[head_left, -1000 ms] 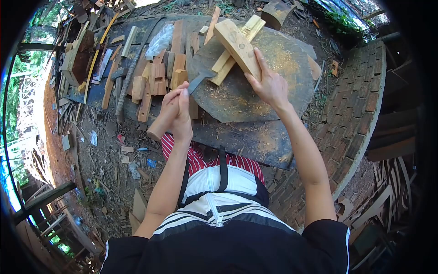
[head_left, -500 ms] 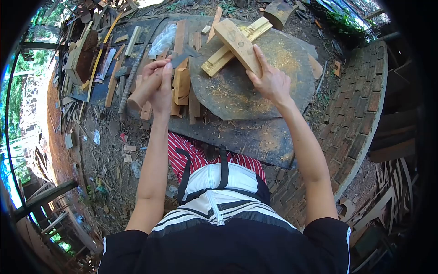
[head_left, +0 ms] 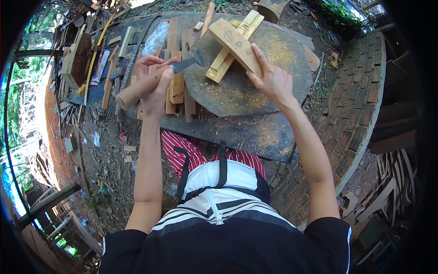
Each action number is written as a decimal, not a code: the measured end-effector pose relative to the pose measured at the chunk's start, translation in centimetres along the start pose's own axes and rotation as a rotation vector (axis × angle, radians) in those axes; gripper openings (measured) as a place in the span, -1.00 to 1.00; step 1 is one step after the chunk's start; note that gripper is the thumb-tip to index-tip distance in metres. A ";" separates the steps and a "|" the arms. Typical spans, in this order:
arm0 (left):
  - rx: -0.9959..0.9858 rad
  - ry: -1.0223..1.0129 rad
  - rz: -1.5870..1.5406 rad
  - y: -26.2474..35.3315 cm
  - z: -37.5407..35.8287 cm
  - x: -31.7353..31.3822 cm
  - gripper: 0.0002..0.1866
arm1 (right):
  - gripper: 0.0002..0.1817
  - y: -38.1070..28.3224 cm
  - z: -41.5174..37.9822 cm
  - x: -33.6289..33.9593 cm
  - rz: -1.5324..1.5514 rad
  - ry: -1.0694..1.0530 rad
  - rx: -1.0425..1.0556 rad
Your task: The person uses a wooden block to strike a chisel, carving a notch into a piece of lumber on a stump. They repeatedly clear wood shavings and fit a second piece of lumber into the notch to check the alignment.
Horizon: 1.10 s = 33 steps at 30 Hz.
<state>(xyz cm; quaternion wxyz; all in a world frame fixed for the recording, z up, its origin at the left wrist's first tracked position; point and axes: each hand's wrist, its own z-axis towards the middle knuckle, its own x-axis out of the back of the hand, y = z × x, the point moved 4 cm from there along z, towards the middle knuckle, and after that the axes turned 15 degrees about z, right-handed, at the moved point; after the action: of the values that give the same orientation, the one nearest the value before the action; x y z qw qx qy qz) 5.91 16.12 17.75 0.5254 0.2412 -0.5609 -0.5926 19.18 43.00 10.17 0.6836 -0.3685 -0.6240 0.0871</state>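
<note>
**Ana:** Head view, starting nearest you. What comes first?

**Me:** My own lap: a striped black-and-white top (head_left: 214,214) and red striped trousers (head_left: 182,153). Just past them is the near edge of the dark workbench (head_left: 246,134).

**Ana:** And your hands?

**Me:** My left hand (head_left: 155,84) is clenched around the pale wooden handle of a hatchet (head_left: 185,65). The handle butt sticks out below my fist towards the left, and the dark blade points right, over the edge of the round chopping slab (head_left: 242,91). The blade is raised, not touching the wood.

**Ana:** The right one?

**Me:** My right hand (head_left: 273,82) is grasping the near end of a wooden block (head_left: 235,43), fingers spread over its top face and thumb on its side. The block runs up and to the left from my hand, tilted.

**Ana:** What is under it?

**Me:** It crosses a longer wooden slat (head_left: 230,48), which lies on the slab on the opposite slant. The hatchet blade is just left of where the two cross, near but apart from both.

**Ana:** Further out?

**Me:** Behind my left hand lie short brown offcuts (head_left: 175,86) in a loose row on the bench, with a crumpled clear plastic bag (head_left: 157,39) beyond them. Sawdust (head_left: 280,52) is scattered on the slab's far right. A curved brick wall (head_left: 360,96) bounds the right side.
</note>
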 end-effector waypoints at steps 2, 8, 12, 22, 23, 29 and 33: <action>0.041 0.008 -0.125 0.6 1.0 0.7 -0.61 | -0.10 -0.1 0.1 -0.2 0.019 0.009 0.012; 0.282 0.316 -0.690 0.0 3.8 1.0 -0.74 | -0.09 0.2 -0.1 -0.4 0.061 0.026 0.006; 0.301 0.382 -0.617 0.5 5.6 -0.5 -0.72 | -0.09 0.1 -0.2 -0.4 0.060 0.029 -0.008; 0.040 -0.018 -0.311 2.5 7.4 -7.8 -0.68 | -0.10 0.6 -0.1 -0.7 0.082 -0.012 -0.032; 0.023 -0.032 -0.277 2.4 7.5 -8.2 -0.68 | -0.10 0.6 -0.1 -0.7 0.083 -0.011 -0.037; -0.001 -0.040 -0.243 2.1 7.8 -8.8 -0.68 | -0.10 0.5 -0.1 -0.8 0.101 -0.017 -0.042; 0.011 -0.044 -0.232 2.1 7.9 -9.0 -0.67 | -0.08 0.5 -0.2 -0.6 0.127 0.051 0.007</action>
<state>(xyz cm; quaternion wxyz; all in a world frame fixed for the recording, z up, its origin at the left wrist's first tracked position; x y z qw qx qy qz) 2.75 27.76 18.95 0.4394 0.2942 -0.5437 -0.6517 19.38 42.92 9.37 0.6937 -0.4071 -0.5813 0.1229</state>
